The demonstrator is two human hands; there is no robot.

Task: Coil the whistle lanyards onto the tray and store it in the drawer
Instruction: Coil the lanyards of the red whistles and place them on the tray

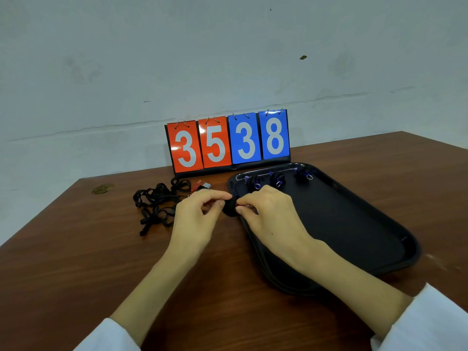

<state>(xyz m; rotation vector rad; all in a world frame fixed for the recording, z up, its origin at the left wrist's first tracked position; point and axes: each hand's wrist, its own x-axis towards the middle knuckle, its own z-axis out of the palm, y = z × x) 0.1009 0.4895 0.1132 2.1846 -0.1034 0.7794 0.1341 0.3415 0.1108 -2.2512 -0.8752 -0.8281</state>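
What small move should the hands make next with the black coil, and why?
Probably set the coil on the tray, next to the three coils at its far edge. The left hand and right hand pinch it by the tray's left rim, and it looks fully wound.

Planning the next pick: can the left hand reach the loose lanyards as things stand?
Likely yes: the lanyards lie on the table just left of the left hand, nothing between, but it must first let go of the coil.

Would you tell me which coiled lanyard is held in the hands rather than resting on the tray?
The black coil pinched between left hand and right hand, beside the tray's left rim; the other three lie along its far edge.
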